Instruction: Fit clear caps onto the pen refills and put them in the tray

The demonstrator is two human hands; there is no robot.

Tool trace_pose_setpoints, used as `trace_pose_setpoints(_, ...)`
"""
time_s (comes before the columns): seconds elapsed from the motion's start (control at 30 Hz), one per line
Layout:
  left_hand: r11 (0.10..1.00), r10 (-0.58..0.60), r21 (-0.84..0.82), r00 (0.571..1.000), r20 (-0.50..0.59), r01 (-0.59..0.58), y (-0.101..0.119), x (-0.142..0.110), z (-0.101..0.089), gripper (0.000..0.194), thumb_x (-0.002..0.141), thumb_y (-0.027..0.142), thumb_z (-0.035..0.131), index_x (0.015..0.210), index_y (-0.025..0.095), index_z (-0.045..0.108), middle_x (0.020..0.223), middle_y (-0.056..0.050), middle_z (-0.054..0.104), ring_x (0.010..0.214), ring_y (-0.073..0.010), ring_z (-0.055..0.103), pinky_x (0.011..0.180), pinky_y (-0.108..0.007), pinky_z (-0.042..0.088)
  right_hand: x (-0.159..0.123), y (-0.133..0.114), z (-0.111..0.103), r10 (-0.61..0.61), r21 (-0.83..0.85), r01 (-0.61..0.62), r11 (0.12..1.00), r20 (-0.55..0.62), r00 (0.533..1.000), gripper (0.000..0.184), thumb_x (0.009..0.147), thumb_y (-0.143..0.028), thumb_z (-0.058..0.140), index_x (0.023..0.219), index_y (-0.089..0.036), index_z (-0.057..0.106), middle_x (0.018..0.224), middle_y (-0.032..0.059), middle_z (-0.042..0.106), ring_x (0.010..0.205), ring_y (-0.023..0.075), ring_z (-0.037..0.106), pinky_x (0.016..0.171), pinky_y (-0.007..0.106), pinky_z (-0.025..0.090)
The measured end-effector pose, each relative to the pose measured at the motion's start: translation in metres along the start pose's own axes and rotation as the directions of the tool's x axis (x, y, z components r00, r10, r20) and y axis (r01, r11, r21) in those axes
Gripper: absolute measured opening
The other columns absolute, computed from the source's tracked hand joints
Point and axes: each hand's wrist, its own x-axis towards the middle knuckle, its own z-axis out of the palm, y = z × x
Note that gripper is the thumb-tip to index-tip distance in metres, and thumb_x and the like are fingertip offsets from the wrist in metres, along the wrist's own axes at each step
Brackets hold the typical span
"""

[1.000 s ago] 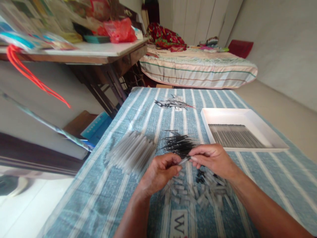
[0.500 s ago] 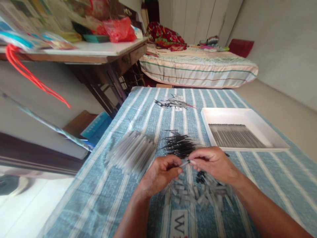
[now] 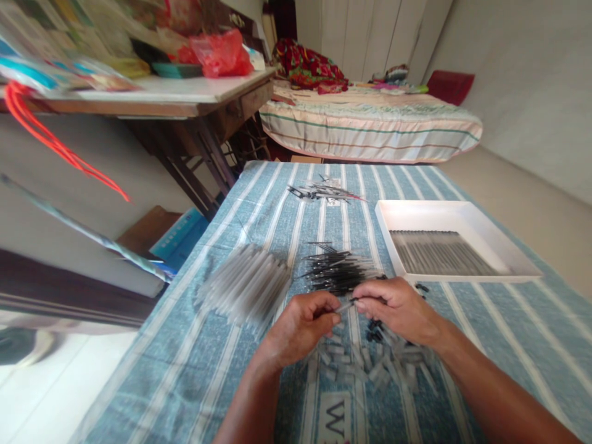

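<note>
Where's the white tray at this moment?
In the head view, the white tray sits toward the right side of the striped cloth, just beyond the right hand and to the right of the pile of black rods.

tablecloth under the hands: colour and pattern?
The tablecloth is blue with white stripes; best in the head view.

Your cloth-covered table (image 3: 185, 345), blue with white stripes, bears: translucent tubes (image 3: 247, 283) side by side on your left; dark rods (image 3: 335, 271) heaped just beside them; short translucent pieces (image 3: 382, 373) (loosely scattered) and small black pieces (image 3: 374, 332) nearer you; a white tray (image 3: 430, 214) on your right; thin sticks (image 3: 319, 192) toward the far edge.
</note>
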Motion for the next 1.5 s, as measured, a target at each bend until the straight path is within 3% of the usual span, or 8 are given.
trace_pose_setpoints(0.27,1.0,0.002,0.003,1.0,0.01,-0.002,-0.0033,0.0008,0.0005,0.007,0.074,0.016,0.053,0.069,0.014,0.058,0.058,0.005,0.048,0.055,-0.0086,0.043,0.052,-0.02,0.033,0.0008,0.0013,0.0051,0.06,0.013,-0.06,0.998,0.02,0.998,0.033,0.086,-0.033,0.045,0.06,-0.015,0.055,0.051,-0.0011,0.054,0.049,0.0094,0.05,0.05,0.02,0.038)
trace_pose_setpoints(0.43,1.0,0.01,-0.007,1.0,0.005,-0.01,-0.0025,0.0005,0.0009,0.008,0.074,0.018,0.054,0.069,0.014,0.059,0.058,0.004,0.049,0.055,-0.0086,0.043,0.051,-0.02,0.032,0.0001,0.0026,0.0058,0.078,0.092,-0.078,0.993,0.004,0.997,0.017,0.081,-0.033,0.054,0.083,-0.016,0.058,0.06,-0.0025,0.056,0.052,0.0096,0.05,0.049,0.019,0.037)
trace_pose_setpoints(0.6,1.0,0.007,-0.002,1.0,0.002,-0.007,-0.002,0.0005,0.0012,0.007,0.074,0.018,0.055,0.07,0.015,0.06,0.057,0.005,0.049,0.054,-0.0086,0.043,0.051,-0.02,0.032,0.0004,0.0011,0.006,0.046,-0.015,-0.046,0.999,0.014,0.999,0.034,0.086,-0.035,0.046,0.058,-0.016,0.052,0.048,-0.003,0.051,0.047,0.0083,0.047,0.048,0.02,0.035)
trace_pose_setpoints(0.73,1.0,0.008,-0.013,1.0,0.004,-0.008,-0.0003,0.0004,0.0016,0.008,0.074,0.018,0.055,0.068,0.014,0.059,0.057,0.005,0.048,0.054,-0.0084,0.042,0.051,-0.02,0.031,-0.0006,-0.001,0.0063,0.075,0.022,-0.075,0.997,0.011,0.997,0.023,0.083,-0.035,0.052,0.071,-0.016,0.058,0.054,-0.0033,0.053,0.049,0.0087,0.049,0.047,0.019,0.035)
trace_pose_setpoints(0.9,1.0,0.018,-0.019,1.0,0.004,-0.018,-0.0001,0.0004,0.0027,0.007,0.074,0.017,0.055,0.07,0.014,0.06,0.057,0.005,0.048,0.054,-0.0084,0.041,0.05,-0.021,0.031,-0.002,-0.0024,0.0065,0.095,0.008,-0.095,0.995,0.024,0.995,0.038,0.087,-0.038,0.044,0.056,-0.016,0.052,0.046,-0.003,0.05,0.044,0.008,0.046,0.046,0.019,0.035)
trace_pose_setpoints(1.0,1.0,0.017,-0.016,1.0,0.004,-0.017,-0.001,0.0007,0.0033,0.006,0.073,0.015,0.055,0.069,0.014,0.059,0.057,0.005,0.048,0.055,-0.0083,0.041,0.051,-0.02,0.031,-0.0027,-0.0029,0.007,0.099,0.026,-0.099,0.995,-0.004,0.995,0.029,0.084,-0.037,0.049,0.064,-0.016,0.056,0.051,-0.0033,0.053,0.047,0.0086,0.049,0.047,0.019,0.035)
trace_pose_setpoints(1.13,1.0,0.014,-0.018,1.0,0.011,-0.014,-0.001,0.0011,0.0043,0.006,0.072,0.016,0.056,0.068,0.013,0.059,0.057,0.005,0.046,0.054,-0.0081,0.039,0.05,-0.02,0.03,-0.0037,-0.0027,0.0083,0.112,0.015,-0.112,0.994,0.006,0.994,0.041,0.087,-0.039,0.044,0.054,-0.017,0.05,0.045,-0.0033,0.05,0.043,0.0078,0.046,0.046,0.019,0.035)
trace_pose_setpoints(1.5,1.0,0.023,0.008,1.0,0.003,-0.023,0.0007,0.0014,0.0051,0.006,0.071,0.017,0.055,0.067,0.014,0.059,0.059,0.004,0.047,0.056,-0.0089,0.039,0.052,-0.021,0.03,-0.0047,-0.0036,0.0083,0.11,0.008,-0.11,0.994,-0.009,0.994,0.031,0.084,-0.039,0.049,0.062,-0.017,0.053,0.05,-0.0037,0.053,0.047,0.0087,0.049,0.048,0.019,0.036)
